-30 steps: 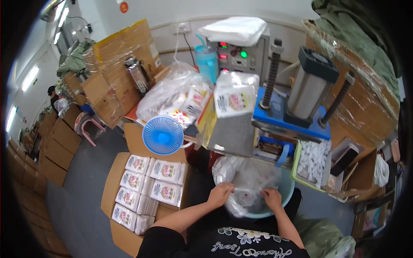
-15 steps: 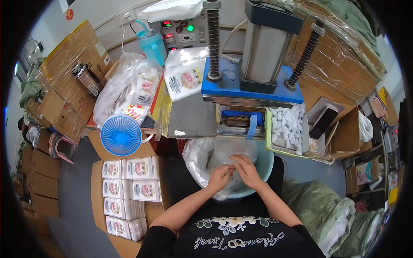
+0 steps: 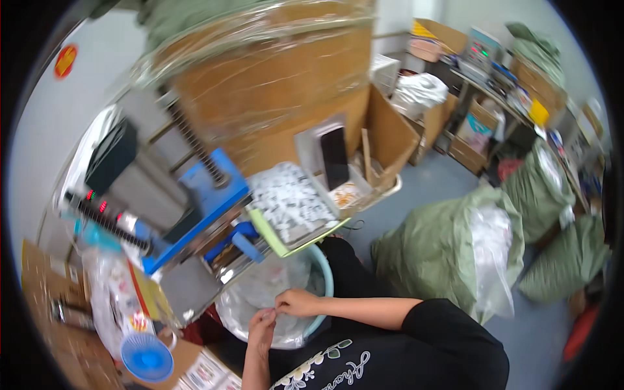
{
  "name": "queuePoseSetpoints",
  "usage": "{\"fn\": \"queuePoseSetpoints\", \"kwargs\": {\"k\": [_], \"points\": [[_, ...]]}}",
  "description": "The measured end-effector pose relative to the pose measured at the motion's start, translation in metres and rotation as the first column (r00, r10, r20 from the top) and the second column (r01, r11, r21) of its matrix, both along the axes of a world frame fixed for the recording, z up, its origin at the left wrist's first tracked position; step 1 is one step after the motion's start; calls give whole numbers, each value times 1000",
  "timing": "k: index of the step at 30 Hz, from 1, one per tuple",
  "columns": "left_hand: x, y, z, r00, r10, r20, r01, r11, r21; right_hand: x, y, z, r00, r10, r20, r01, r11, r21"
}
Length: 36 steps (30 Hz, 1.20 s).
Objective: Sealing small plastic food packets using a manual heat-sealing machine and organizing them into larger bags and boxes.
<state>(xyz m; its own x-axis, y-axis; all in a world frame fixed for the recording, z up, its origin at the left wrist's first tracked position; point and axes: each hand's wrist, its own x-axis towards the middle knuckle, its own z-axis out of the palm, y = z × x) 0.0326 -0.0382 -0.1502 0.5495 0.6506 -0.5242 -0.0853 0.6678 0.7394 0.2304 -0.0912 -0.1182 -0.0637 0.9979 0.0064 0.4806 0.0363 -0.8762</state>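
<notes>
Clear plastic (image 3: 250, 302), crumpled and see-through, lies in a pale blue tub (image 3: 329, 279) at the lower middle of the frame, filling much of it and reaching over its near rim; the left hand (image 3: 261, 329) comes up from the bottom edge and stands at the near side of the plastic, its fingers bent and their tips drawn together; the right hand (image 3: 298, 303) comes in from the right across the tub's rim, its fingers curled, its tips meeting those of the left hand or just beside them; whether either pinches a bit of the plastic I cannot tell, as the fingertips are small and blurred; above the tub, left of the middle, stands a press with a blue plate (image 3: 211, 185) and two threaded posts; beside it, in the centre, a green-edged tray (image 3: 268, 235) holds many small white pieces (image 3: 286, 192); a dark phone (image 3: 334, 157) leans in a pale box to the right of the tray; a blue fan (image 3: 147, 357) is at the lower left, with white printed packs (image 3: 205, 372) near it at the bottom edge; a green sack (image 3: 422, 250) with white plastic showing at its opening sits on the floor at the right.
</notes>
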Motion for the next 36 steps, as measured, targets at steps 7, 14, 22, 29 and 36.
{"fn": "queuePoseSetpoints", "kwargs": {"k": [7,14,22,29,36], "points": [[7,-9,3,885,-36,-465,336,741,582,-5,14,-49,977,38,-208,-50,997,-52],[13,9,-9,792,485,-371,344,148,927,-45,12,-63,944,-155,-291,140,987,-72],[34,-23,-1,827,356,-434,307,361,881,-2,-2,-57,999,0,-46,1,1000,25],[-9,-27,-12,778,440,-448,333,316,889,-25,13,-47,926,-84,368,28,988,155],[8,-67,2,792,373,-483,262,507,821,1,9,-74,908,-65,413,59,998,27]]}}
